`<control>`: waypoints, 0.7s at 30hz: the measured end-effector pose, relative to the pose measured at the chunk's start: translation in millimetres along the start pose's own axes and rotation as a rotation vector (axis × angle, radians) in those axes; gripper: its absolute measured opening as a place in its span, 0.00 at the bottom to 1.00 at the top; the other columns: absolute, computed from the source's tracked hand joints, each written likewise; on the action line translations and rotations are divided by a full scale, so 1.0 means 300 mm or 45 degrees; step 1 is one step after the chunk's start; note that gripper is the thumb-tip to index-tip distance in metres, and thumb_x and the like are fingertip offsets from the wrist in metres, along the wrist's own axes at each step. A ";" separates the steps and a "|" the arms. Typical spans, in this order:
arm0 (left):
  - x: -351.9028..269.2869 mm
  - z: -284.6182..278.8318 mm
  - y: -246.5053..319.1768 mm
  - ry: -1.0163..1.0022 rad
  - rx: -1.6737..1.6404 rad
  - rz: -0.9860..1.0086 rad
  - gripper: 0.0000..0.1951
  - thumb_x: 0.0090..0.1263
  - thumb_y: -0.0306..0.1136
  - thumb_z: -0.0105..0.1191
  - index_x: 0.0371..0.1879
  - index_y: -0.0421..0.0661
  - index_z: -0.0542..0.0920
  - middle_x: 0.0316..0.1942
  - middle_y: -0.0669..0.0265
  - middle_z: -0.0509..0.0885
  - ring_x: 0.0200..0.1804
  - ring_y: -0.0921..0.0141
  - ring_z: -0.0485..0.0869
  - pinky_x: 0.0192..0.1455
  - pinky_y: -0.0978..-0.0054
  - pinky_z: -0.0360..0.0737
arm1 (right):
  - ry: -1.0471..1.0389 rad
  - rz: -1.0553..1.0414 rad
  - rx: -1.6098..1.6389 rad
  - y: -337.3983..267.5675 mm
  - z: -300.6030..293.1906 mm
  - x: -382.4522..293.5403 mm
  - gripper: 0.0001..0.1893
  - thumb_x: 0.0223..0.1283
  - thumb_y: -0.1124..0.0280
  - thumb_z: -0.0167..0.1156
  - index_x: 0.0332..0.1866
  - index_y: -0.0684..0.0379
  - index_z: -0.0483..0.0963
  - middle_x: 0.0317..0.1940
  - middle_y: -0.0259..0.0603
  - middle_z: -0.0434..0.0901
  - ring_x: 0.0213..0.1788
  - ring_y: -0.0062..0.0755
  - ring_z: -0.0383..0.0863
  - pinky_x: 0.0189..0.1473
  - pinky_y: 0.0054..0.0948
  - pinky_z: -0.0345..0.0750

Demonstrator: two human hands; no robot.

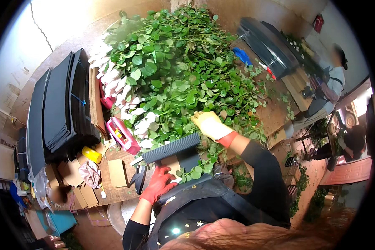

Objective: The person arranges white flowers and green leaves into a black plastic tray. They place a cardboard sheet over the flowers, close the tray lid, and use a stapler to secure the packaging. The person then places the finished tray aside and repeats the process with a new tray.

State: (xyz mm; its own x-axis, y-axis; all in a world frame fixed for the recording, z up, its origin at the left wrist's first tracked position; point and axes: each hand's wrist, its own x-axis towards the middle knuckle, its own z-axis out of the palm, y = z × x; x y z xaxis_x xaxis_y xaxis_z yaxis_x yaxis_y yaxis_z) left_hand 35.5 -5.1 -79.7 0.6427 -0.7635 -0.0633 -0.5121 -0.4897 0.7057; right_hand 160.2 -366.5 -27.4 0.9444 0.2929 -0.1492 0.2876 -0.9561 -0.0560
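My left hand [157, 185], in a red glove, lies on a brown cardboard piece [172, 164] at the near table edge. Its fingers are spread beside a small white part of a leafy stem [197, 172]; whether they grip it is unclear. Dark corrugated board [172, 148] stands tilted just beyond, with more dark sheet under the stem. My right hand [210, 125], in a pale yellow glove with a red cuff, reaches to the near edge of a large heap of leafy stems [181, 65]. Leaves hide its fingertips. White-wrapped flower heads [112, 78] line the heap's left side.
Stacked dark sheets [57, 106] stand at left. A pink tape dispenser [123, 134], black stapler [139, 179], yellow cylinder [91, 154] and cardboard pieces [117, 172] lie nearer. A wrapped dark bundle [268, 47] lies at back right. A person [329, 81] works beyond the table's right side.
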 end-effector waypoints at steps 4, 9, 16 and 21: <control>0.001 -0.027 0.036 0.031 -0.072 -0.046 0.16 0.65 0.42 0.73 0.46 0.48 0.90 0.64 0.48 0.79 0.67 0.45 0.73 0.73 0.52 0.73 | 0.764 0.062 0.135 0.025 -0.213 -0.002 0.12 0.74 0.62 0.55 0.39 0.55 0.84 0.34 0.46 0.90 0.37 0.51 0.92 0.44 0.45 0.89; 0.036 -0.010 0.030 0.011 -0.046 0.027 0.15 0.62 0.41 0.75 0.45 0.49 0.90 0.64 0.49 0.79 0.68 0.46 0.74 0.72 0.52 0.75 | 0.862 0.402 -0.492 0.269 -0.077 0.202 0.12 0.68 0.72 0.57 0.42 0.53 0.90 0.69 0.48 0.82 0.65 0.46 0.85 0.76 0.44 0.71; -0.007 -0.004 -0.004 0.026 -0.051 -0.053 0.16 0.61 0.41 0.76 0.44 0.51 0.90 0.65 0.49 0.80 0.70 0.46 0.73 0.73 0.53 0.74 | 0.852 0.230 -0.274 0.169 -0.409 0.236 0.11 0.63 0.64 0.69 0.49 0.51 0.87 0.52 0.36 0.87 0.60 0.32 0.85 0.76 0.40 0.68; 0.011 0.004 0.004 0.035 -0.083 0.017 0.16 0.64 0.43 0.74 0.45 0.49 0.91 0.65 0.49 0.79 0.70 0.46 0.73 0.73 0.51 0.73 | 0.284 0.349 -0.282 0.158 -0.581 0.197 0.04 0.59 0.66 0.69 0.38 0.49 0.87 0.44 0.34 0.88 0.49 0.35 0.88 0.64 0.34 0.74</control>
State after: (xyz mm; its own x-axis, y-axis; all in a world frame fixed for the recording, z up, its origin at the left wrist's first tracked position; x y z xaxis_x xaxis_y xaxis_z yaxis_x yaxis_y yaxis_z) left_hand 36.5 -8.7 -79.9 0.6520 -0.7574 -0.0351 -0.4829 -0.4506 0.7508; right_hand 257.5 -396.2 133.0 0.9951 0.0412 0.0894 0.0252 -0.9846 0.1732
